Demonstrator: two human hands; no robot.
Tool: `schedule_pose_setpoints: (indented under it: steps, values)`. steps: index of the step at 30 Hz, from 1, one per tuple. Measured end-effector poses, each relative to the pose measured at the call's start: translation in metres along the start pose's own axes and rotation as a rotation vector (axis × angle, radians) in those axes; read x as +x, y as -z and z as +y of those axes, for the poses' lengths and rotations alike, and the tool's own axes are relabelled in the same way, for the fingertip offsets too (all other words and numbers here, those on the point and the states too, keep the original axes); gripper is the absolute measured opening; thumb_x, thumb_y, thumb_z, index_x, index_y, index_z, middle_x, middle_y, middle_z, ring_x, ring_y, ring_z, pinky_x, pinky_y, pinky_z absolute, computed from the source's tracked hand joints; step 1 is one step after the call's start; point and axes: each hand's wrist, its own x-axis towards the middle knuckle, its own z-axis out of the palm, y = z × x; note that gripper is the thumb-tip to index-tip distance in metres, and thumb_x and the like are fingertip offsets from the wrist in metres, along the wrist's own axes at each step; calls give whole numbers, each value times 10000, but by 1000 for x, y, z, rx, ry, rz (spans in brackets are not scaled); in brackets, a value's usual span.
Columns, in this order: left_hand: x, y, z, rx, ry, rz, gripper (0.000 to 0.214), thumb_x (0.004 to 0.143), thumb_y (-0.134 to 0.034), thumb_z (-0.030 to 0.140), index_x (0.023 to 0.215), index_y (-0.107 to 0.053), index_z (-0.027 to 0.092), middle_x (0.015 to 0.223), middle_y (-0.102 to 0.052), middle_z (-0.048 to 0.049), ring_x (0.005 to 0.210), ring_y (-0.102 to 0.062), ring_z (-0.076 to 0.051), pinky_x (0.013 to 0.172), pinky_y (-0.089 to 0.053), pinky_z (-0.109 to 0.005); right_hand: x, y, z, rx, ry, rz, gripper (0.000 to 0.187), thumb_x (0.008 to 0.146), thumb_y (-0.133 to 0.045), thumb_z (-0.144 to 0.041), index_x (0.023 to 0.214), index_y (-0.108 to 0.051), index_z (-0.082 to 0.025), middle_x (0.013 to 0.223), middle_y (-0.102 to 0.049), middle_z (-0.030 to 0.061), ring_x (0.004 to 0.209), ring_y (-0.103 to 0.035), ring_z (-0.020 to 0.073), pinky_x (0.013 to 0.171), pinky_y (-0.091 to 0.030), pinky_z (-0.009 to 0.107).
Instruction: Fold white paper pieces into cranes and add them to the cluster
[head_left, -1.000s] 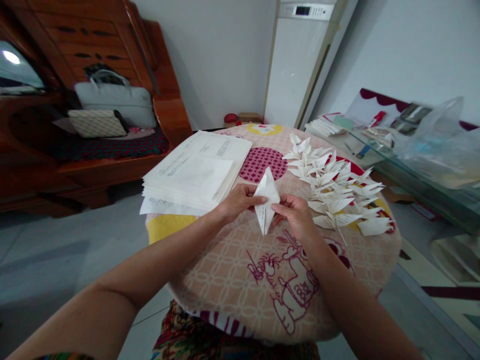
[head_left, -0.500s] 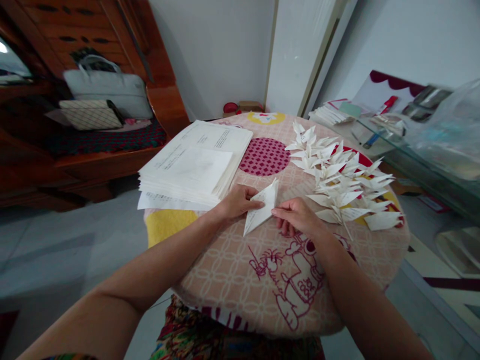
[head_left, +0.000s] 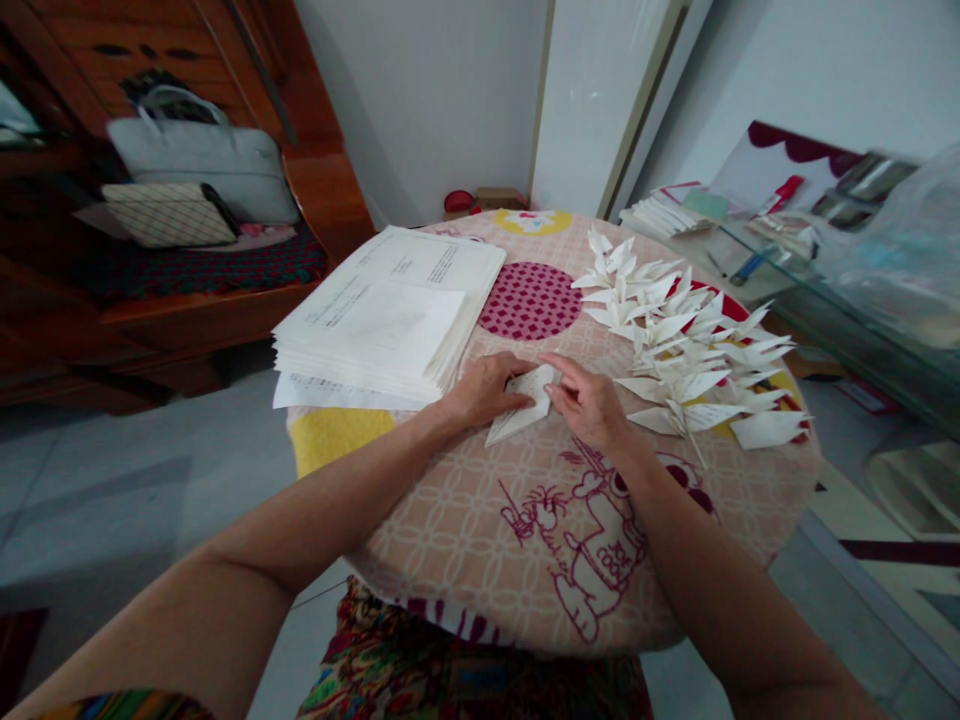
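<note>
A small folded piece of white paper (head_left: 523,412) lies on the cloth-covered round table (head_left: 450,500) between my hands. My left hand (head_left: 487,388) presses it from the left, thumb on top and fingers along its far edge. From the right, my right hand (head_left: 589,402) pinches the paper's right edge, its index finger stretched across the far corner. Part of the paper is hidden under the fingers. Just right of my right hand lie several folded paper cranes (head_left: 675,340) in a cluster.
A thick stack of printed sheets (head_left: 390,310) stands at the table's left, with a smaller white sheet on top. Beyond the right edge is a glass shelf (head_left: 825,310) with papers and a plastic bag (head_left: 907,240). A wooden bench (head_left: 225,300) with bags stands at left.
My right index finger has moved up and over the paper's far corner, which stood up as a point before. My left fingers have spread farther along the paper.
</note>
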Motion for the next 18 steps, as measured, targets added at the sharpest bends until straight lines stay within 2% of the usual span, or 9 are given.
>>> schedule_pose_setpoints:
  steps: [3,6,10,12,15,18]
  values:
    - [-6,-5,0,92,-104,133,632,749,-784,236,1335,-562,157,1316,-608,-136,1198,-578,-281,1022,-476,-430,5,-4,0,-89,-16,-19,378,892,-539,-225,1261,-611,-182,574,-522,-55,524,-466,136,574,-343,259]
    - [-15,-9,6,142,-199,206,552,786,-758,185,1294,-542,170,1318,-574,-126,1241,-537,-275,1061,-466,-459,11,-6,1,-126,-71,-31,297,857,-583,-198,1151,-625,-186,569,-512,-58,540,-479,146,580,-328,256]
    - [-25,-10,11,140,-317,100,98,926,-591,154,1011,-641,150,1126,-634,-103,1067,-602,-214,951,-533,-372,16,-6,3,-141,-87,-104,230,854,-586,-159,1079,-626,-178,604,-543,-46,565,-488,145,606,-320,253]
    - [-28,-9,11,118,-351,51,145,970,-524,158,971,-667,136,1115,-651,-115,1046,-619,-200,932,-540,-347,18,-6,3,-137,-89,-127,215,869,-574,-155,1076,-627,-171,627,-562,-35,569,-486,144,611,-317,254]
    - [-30,-7,8,84,-385,27,215,989,-500,176,1081,-691,138,1185,-660,-135,1103,-626,-209,944,-543,-348,19,-5,3,-132,-84,-144,224,867,-584,-147,1085,-631,-167,653,-581,-25,571,-486,142,612,-316,255]
    - [-32,-7,5,82,-402,32,250,1000,-495,194,1113,-715,155,1190,-677,-133,1107,-638,-211,948,-545,-352,18,-5,4,-131,-99,-151,248,844,-612,-136,1089,-634,-164,654,-588,-24,584,-504,145,617,-325,255]
